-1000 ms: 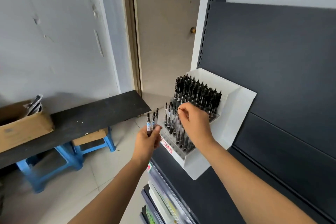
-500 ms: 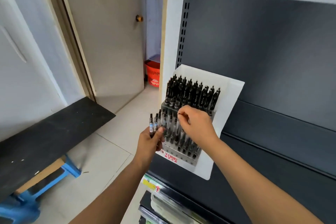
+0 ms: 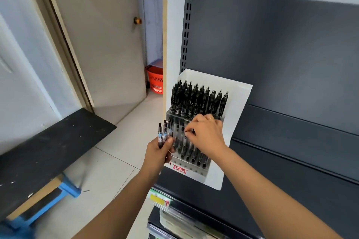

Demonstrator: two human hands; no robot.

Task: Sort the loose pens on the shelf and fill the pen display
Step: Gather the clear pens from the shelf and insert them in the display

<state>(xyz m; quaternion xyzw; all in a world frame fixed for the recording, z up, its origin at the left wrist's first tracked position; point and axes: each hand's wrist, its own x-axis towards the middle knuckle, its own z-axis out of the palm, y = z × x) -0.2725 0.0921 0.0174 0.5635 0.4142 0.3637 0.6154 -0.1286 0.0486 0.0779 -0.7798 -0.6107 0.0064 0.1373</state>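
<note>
A: what changed at the white plastic tiered pen display (image 3: 238, 122)?
B: right hand (image 3: 206, 134) has come down from the step below the display's back tier to the middle of its clear front tier. Grip narrow: thumb and forefinger pinch the dark top of one clear-barrelled pen (image 3: 189, 132) standing in a slot there
A: seated?
B: can't tell, the hand hides the barrel. My read: it's being pushed home or straightened
A: left side?
B: left hand (image 3: 158, 153) hasn't shifted, just off the display's left edge. Grip wrapped round a bundle of three clear pens with blue labels (image 3: 162, 134), tops up. Same count as a second ago, as far as I can see
A: fill state?
B: back tier packed with black pens (image 3: 198, 99). Front tier mostly full, and the row at the display's front lip looks to have free holes
A: meaning?
B: one pen per cycle, three loose ones left in hand. Next feed likely comes from the left bundle into those front holes
</note>
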